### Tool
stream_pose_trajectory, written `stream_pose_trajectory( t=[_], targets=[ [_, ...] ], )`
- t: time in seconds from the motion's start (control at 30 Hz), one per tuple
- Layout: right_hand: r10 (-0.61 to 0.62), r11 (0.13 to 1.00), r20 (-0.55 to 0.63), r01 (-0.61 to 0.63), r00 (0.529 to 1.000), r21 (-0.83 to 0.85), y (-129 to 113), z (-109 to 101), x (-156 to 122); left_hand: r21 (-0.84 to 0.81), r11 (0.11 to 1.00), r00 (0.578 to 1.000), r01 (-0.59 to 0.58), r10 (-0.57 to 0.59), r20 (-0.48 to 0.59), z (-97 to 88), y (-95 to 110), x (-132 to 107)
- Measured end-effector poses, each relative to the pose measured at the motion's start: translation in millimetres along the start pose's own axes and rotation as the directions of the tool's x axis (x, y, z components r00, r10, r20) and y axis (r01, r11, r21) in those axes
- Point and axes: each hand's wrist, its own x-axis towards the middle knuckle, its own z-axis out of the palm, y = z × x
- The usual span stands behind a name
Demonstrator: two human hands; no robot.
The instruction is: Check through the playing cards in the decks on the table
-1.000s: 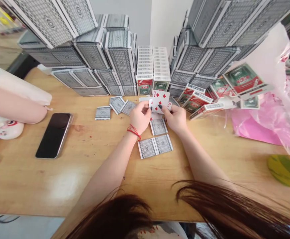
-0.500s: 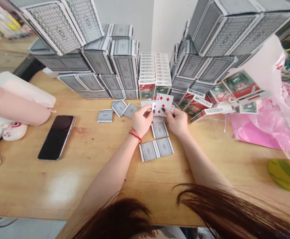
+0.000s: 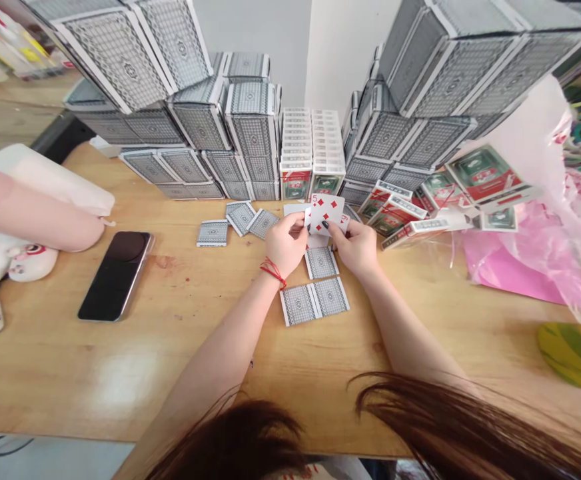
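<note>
A five of diamonds playing card (image 3: 326,208) faces me, held up between both hands, with edges of other cards showing behind it. My left hand (image 3: 286,241), a red string on its wrist, pinches the cards' left side. On the right side my right hand (image 3: 356,245) closes on them, its dark-nailed thumb lying over the five's lower corner. Just below lie face-down cards with grey patterned backs: one card (image 3: 321,262) and a pair side by side (image 3: 315,300). More face-down cards (image 3: 240,217) rest left of my left hand.
Walls built of grey card-back blocks (image 3: 250,127) rise left and right (image 3: 385,127). Between them stand two rows of boxed decks (image 3: 312,143). Red-green card boxes (image 3: 400,213) and plastic wrapping (image 3: 530,253) lie right; a phone (image 3: 115,277) lies left.
The five of diamonds sits slightly lower against the cards behind it. Both hands keep their grip and stay almost in place; the whole view has shifted slightly.
</note>
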Motion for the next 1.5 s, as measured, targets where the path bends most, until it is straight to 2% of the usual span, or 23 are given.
stream_pose_trajectory(
  t=[0.13,0.5,0.73,0.93,1.07,1.23,1.5],
  targets=[
    [-0.014,1.0,-0.003,0.014,1.0,-0.006,1,0,1,-0.01,0.999,0.999,0.042,-0.042,-0.015,0.4,-3,-1],
    [-0.084,0.993,0.005,0.083,0.996,0.084,3,0,2,0.009,0.999,0.999,0.047,-0.046,-0.019,-1.9,5,-1],
    [-0.041,0.998,-0.004,0.041,0.999,0.051,4,1,2,0.027,0.999,0.999,0.039,-0.038,-0.021,-4.1,8,-2],
    [-0.027,1.0,-0.016,0.027,1.0,0.007,5,3,-1,0.076,0.996,0.997,0.035,-0.03,-0.066,-3.3,13,-3],
    [-0.084,0.995,-0.032,0.082,0.996,-0.062,-2,3,-5,0.167,0.986,0.996,0.003,0.013,-0.093,-1.7,12,-5],
    [-0.183,0.974,-0.113,0.165,0.977,-0.153,-10,3,-9,0.253,0.964,0.991,-0.082,0.105,-0.079,-1.2,11,-7],
    [-0.186,0.973,-0.111,0.167,0.976,-0.159,-15,1,-11,0.269,0.956,0.987,-0.117,0.142,-0.075,-3.5,14,-7]
  ],
)
